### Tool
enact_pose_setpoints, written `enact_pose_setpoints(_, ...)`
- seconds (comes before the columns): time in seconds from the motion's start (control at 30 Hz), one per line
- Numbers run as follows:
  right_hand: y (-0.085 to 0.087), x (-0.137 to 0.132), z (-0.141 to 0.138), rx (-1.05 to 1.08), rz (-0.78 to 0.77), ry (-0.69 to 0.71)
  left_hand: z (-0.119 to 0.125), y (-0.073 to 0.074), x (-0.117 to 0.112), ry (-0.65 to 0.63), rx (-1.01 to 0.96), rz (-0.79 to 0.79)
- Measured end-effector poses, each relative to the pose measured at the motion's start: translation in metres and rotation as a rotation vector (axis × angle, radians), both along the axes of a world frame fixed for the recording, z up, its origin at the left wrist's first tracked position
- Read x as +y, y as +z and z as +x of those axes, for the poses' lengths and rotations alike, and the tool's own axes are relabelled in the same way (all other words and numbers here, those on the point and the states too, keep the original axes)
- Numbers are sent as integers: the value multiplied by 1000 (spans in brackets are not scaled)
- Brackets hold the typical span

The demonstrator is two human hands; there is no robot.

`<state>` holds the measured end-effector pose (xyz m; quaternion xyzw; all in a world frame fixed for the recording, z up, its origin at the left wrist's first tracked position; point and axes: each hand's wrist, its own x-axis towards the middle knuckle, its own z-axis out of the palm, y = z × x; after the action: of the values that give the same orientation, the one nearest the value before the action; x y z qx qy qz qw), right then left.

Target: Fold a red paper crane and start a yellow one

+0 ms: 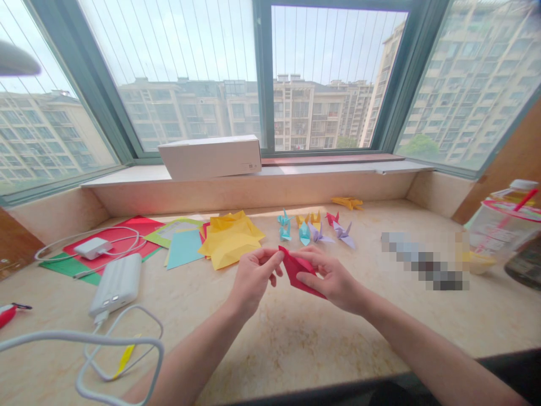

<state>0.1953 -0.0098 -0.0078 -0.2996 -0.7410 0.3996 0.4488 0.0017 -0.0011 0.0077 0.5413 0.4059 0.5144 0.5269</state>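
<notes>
A folded piece of red origami paper [298, 269] is held up between both hands above the stone counter. My left hand [258, 272] pinches its upper left tip between thumb and fingers. On the other side, my right hand [336, 279] grips the body of the paper, thumb in front and fingers behind. Just beyond the hands stand several small paper cranes, among them a turquoise crane [304, 233], a purple crane [344, 234] and a red crane [333, 219]. A stack of yellow paper [230, 239] lies to the left of them.
Coloured sheets, including a light blue sheet [184, 249], spread at the left under a white charger [93, 247]. A power bank [116, 283] with a looping cable [160, 344] is nearer. A plastic cup [501, 228] stands right; a white box [210, 158] rests on the sill.
</notes>
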Motion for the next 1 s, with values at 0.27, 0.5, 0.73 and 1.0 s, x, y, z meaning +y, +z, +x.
enact_pose_setpoints(0.27, 1, 0, 3, -71, 41, -9, 1, 1, -2, -51, -53, 21)
enact_pose_setpoints(0.5, 5, -3, 1, 63, -121, 99, 3, 5, -4, -47, -37, 46)
enact_pose_setpoints(0.73, 1, -3, 1, 142, -186, 164, 1, 3, -2, -1, -6, 55)
enact_pose_setpoints(1.0, 3, -5, 4, 40, -127, 153, 0, 5, -2, 55, -50, 62)
